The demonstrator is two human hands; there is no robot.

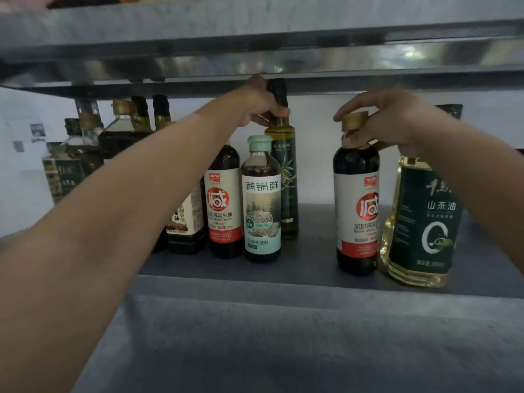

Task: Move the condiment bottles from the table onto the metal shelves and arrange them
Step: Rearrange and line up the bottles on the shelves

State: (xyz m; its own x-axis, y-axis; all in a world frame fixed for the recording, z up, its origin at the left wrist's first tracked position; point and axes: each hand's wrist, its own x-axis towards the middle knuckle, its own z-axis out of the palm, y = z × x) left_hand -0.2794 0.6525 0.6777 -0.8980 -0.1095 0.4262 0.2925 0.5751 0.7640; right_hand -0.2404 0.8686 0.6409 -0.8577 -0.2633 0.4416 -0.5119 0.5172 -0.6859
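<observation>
— Gripped by the left hand (259, 102), what is recorded?
— The neck of the tall green oil bottle (282, 171), just under its black cap. Thumb and fingers are curled round it. The bottle is seen upright on the lower shelf (283, 282), behind the mint-capped bottle (262, 199).
— And the right hand (388, 120)?
— It is clamped on the gold cap and neck of a dark soy sauce bottle (355, 211), which is stood upright near the shelf's front edge.
— What is noted alongside?
— A yellow oil bottle (419, 222) with a dark green label is noted just beside it on the right, appearing tilted. A second soy sauce bottle (225, 205), carrying the same red-and-white label, is placed just left of the mint-capped one; contact between them cannot be confirmed. More dark bottles (85, 154) are grouped at the back left, too blurred to be identified.
— And overhead?
— The upper shelf (255, 32) is seen close above the black cap.
</observation>
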